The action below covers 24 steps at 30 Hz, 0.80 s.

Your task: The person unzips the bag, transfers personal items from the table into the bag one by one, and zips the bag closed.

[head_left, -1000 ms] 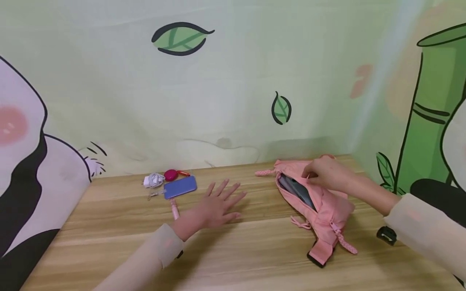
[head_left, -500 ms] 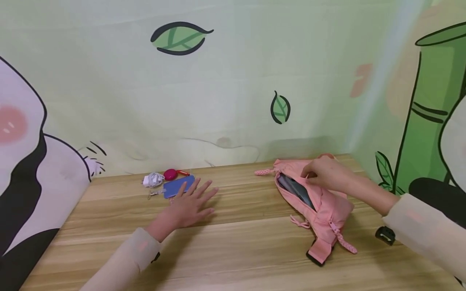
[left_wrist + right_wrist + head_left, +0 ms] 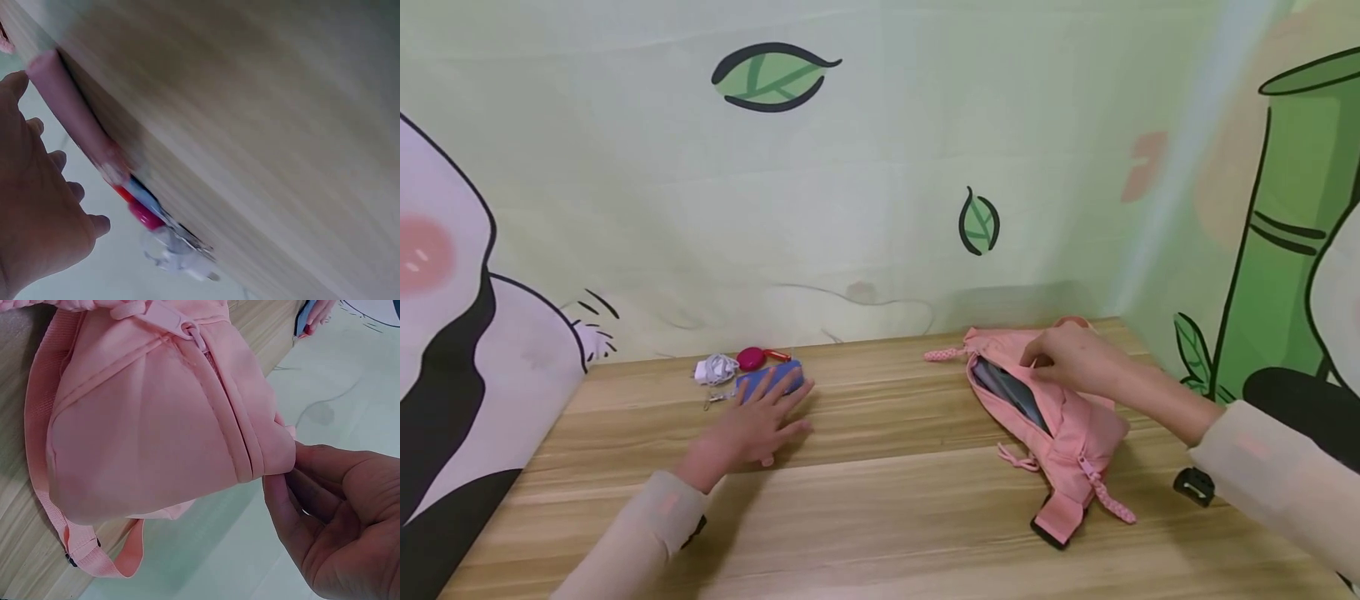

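My left hand (image 3: 747,429) hovers with fingers spread over a pink tube (image 3: 72,109); the head view shows only the tube's end below the palm. Behind the fingertips lies a flat blue card holder (image 3: 773,372), partly covered, with a metal clip. On the right, my right hand (image 3: 1071,358) pinches the edge of a pink bag (image 3: 1086,433) between thumb and fingers. The bag's zipper gapes, and a dark grey, smooth object (image 3: 1015,396) shows inside. In the right wrist view, the fingertips grip the bag fabric (image 3: 278,450).
At the table's back left sit a white charger with coiled cable (image 3: 717,369), a round magenta case (image 3: 751,359) and a small orange-red stick (image 3: 777,356). A black buckle (image 3: 1195,486) lies right of the bag. A printed cloth wall (image 3: 865,208) borders the table behind.
My left hand has moved leftward across the table to over the pink tube and the edge of the blue card holder. My right hand keeps its pinch on the bag, unmoved.
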Each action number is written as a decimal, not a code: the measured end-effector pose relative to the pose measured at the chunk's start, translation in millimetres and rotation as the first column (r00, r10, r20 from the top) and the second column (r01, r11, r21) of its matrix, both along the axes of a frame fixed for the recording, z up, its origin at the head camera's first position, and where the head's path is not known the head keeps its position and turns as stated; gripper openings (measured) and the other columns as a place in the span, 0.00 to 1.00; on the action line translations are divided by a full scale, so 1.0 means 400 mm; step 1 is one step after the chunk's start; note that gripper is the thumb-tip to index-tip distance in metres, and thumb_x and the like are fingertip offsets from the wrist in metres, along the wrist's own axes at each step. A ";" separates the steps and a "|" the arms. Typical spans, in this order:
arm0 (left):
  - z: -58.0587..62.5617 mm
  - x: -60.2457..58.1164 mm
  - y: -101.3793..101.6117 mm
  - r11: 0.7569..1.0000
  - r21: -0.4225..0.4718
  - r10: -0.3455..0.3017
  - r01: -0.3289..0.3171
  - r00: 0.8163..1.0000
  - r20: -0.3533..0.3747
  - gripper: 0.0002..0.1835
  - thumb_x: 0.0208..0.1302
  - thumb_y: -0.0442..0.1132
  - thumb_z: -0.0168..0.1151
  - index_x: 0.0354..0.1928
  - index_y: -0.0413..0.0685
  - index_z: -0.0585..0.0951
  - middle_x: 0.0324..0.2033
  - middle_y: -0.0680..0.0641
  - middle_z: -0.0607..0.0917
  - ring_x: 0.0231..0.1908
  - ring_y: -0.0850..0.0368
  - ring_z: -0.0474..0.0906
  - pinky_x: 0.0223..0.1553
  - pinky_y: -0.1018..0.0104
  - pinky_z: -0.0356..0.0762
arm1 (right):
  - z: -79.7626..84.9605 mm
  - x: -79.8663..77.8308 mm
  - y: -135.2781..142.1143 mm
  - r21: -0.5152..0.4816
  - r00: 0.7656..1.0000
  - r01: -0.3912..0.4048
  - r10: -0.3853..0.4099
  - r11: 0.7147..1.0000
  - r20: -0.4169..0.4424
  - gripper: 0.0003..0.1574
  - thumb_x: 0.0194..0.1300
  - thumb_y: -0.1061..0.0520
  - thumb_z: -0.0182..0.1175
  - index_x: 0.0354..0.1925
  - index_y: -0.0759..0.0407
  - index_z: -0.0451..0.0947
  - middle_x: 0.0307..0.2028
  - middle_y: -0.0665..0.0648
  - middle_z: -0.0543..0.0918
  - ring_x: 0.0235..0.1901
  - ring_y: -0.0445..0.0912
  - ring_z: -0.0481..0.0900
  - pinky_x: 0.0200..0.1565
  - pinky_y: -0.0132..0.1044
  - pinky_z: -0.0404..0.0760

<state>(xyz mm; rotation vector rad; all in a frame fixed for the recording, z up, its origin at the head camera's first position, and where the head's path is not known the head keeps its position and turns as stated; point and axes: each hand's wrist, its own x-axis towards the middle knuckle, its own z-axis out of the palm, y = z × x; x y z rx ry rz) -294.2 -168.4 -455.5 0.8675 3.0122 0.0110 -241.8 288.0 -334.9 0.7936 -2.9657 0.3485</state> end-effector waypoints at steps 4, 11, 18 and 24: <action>-0.002 -0.027 -0.028 0.999 -0.008 0.039 -0.039 0.999 0.014 0.36 0.68 0.63 0.44 0.74 0.59 0.53 0.73 0.43 0.49 0.71 0.36 0.38 0.63 0.30 0.41 | 0.002 0.006 -0.002 -0.013 1.000 -0.002 0.002 1.000 0.012 0.08 0.55 0.65 0.67 0.36 0.60 0.85 0.30 0.52 0.85 0.29 0.41 0.82 0.33 0.37 0.81; 0.002 -0.068 -0.056 0.996 -0.021 0.093 -0.092 0.994 0.064 0.36 0.69 0.62 0.43 0.74 0.59 0.50 0.73 0.42 0.48 0.71 0.34 0.40 0.64 0.31 0.41 | 0.001 0.017 -0.009 -0.010 0.999 -0.029 0.029 1.000 0.020 0.07 0.55 0.63 0.67 0.36 0.60 0.85 0.30 0.52 0.85 0.29 0.41 0.82 0.33 0.38 0.81; -0.002 -0.097 -0.063 0.995 -0.004 0.104 -0.104 0.987 0.125 0.37 0.70 0.61 0.42 0.74 0.54 0.49 0.73 0.39 0.49 0.70 0.33 0.42 0.64 0.33 0.44 | -0.003 0.015 -0.007 -0.004 0.999 -0.045 0.045 0.999 0.000 0.07 0.55 0.63 0.67 0.35 0.60 0.85 0.29 0.51 0.85 0.28 0.40 0.81 0.32 0.37 0.80; 0.000 -0.130 -0.067 0.999 0.038 0.027 -0.032 0.992 0.119 0.36 0.70 0.57 0.46 0.73 0.48 0.54 0.71 0.37 0.54 0.69 0.33 0.47 0.63 0.35 0.51 | 0.003 0.001 0.005 0.006 0.999 -0.044 0.044 0.999 -0.021 0.06 0.55 0.63 0.67 0.34 0.60 0.85 0.28 0.51 0.85 0.28 0.40 0.80 0.32 0.37 0.80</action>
